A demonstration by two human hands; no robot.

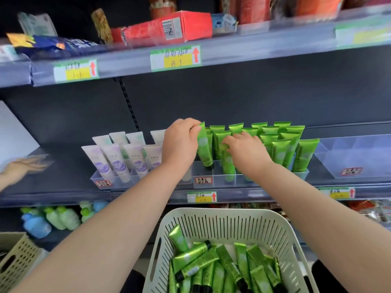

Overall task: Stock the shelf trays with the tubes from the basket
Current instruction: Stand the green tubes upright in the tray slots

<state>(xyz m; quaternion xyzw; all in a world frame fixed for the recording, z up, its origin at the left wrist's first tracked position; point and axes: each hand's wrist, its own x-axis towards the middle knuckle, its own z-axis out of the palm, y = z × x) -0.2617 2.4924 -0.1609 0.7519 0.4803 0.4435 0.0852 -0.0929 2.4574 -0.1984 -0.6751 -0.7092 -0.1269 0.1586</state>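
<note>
A clear divided tray on the middle shelf holds several green tubes standing cap down. My left hand pinches the crimped top of one green tube at the tray's front left corner, cap down in a slot. My right hand rests its fingers on a neighbouring green tube in the front row. Below, a pale green slotted basket holds several more green tubes lying loose.
Left of the green tray, a clear tray holds white and purple tubes. An unfilled clear tray sits at the right. Another person's hand reaches in at far left. Boxes and packets fill the upper shelf; bottles stand below.
</note>
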